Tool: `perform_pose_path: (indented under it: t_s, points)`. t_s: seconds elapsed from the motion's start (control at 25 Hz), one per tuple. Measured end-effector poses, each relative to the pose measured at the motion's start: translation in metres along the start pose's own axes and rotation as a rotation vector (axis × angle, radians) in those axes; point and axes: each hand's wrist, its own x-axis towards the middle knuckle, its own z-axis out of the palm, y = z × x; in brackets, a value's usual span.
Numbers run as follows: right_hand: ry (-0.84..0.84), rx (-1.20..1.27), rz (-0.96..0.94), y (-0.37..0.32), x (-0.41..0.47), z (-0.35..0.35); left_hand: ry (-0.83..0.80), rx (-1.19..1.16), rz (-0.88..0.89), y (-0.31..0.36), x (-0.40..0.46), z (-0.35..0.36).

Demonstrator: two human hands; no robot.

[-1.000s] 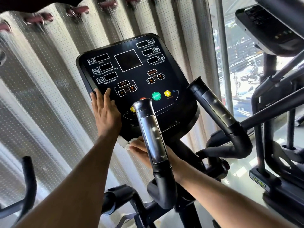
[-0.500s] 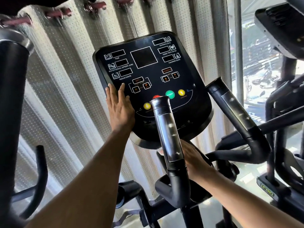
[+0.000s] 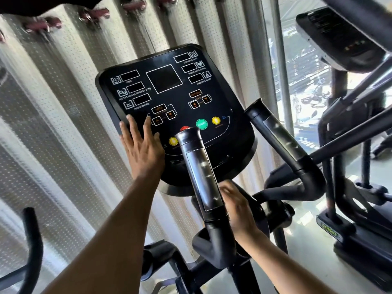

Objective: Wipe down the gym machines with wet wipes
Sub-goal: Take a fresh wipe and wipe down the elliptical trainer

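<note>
The black console (image 3: 233, 145) of an elliptical machine fills the middle, with display windows and coloured buttons. My left hand (image 3: 141, 147) lies flat on its lower left part, fingers straight and spread. My right hand (image 3: 238, 209) is below the console, against the black column (image 3: 257, 211), partly behind the left handlebar grip (image 3: 201, 172). Its fingers are bent and blurred. The wet wipe is hidden under this hand. The right handlebar grip (image 3: 275, 134) rises beside the console.
A perforated pale curtain (image 3: 53, 124) hangs behind the machine. A second machine with its console (image 3: 343, 43) and arms stands at the right by the window. A curved black bar (image 3: 34, 240) is at the lower left.
My right hand has slid from the console's lower left rim to the column under it, and the white wipe no longer shows. My left hand stays flat on the console.
</note>
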Motion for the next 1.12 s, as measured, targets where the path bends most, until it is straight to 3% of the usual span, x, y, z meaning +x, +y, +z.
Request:
perform_pose_path:
  t_s: [0.08,0.36,0.6,0.84,1.0,1.12]
  points:
    - [0.212,-0.006,-0.003,0.029,-0.014,0.011,0.001,0.002,-0.021,0.001,0.001,0.001]
    - [0.164,0.131,-0.080,0.007,-0.015,0.035,0.001,0.003,-0.025,0.004,-0.002,-0.003]
    - [0.581,-0.007,0.151,0.067,0.021,-0.008,-0.032,0.043,-0.017,0.006,-0.002,-0.004]
    - [0.407,-0.021,-0.112,0.045,-0.002,0.021,-0.089,0.120,-0.022,0.012,-0.002,-0.011]
    - [0.651,-0.017,0.053,0.077,0.045,-0.015,-0.144,0.375,0.163,0.024,-0.013,-0.009]
    - [0.588,0.017,0.047,0.086,0.079,-0.045,-0.180,0.400,0.138,0.027,-0.011,-0.008]
